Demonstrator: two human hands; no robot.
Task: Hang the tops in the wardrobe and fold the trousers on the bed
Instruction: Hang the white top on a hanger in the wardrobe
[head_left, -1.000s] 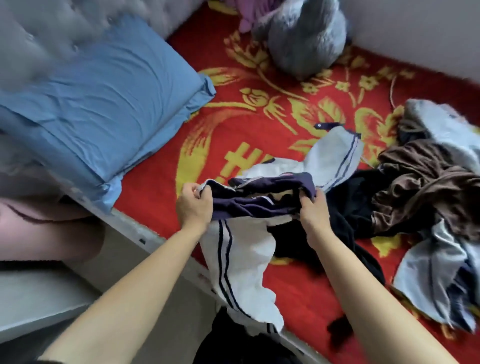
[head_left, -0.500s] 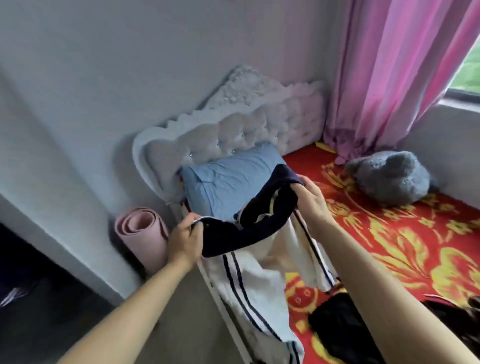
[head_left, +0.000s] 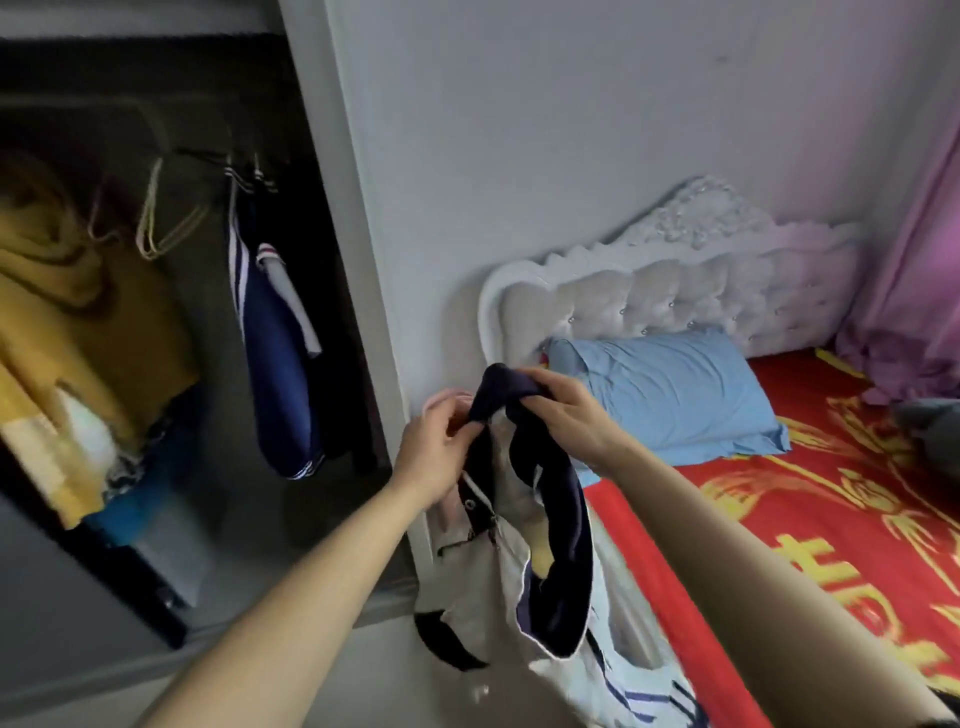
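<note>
Top (head_left: 563, 551) — one — gripped by left hand (head_left: 441, 447) and right hand (head_left: 566, 410).

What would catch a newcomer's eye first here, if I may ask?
The left hand and right hand grip a white top with a navy collar at centre. To the right lies a red and gold bedspread with a blue pillow; at left, a navy garment hangs in the open wardrobe.

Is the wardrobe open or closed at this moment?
Open: the inside of the wardrobe is in plain view, with a navy garment hanging in it.
</note>
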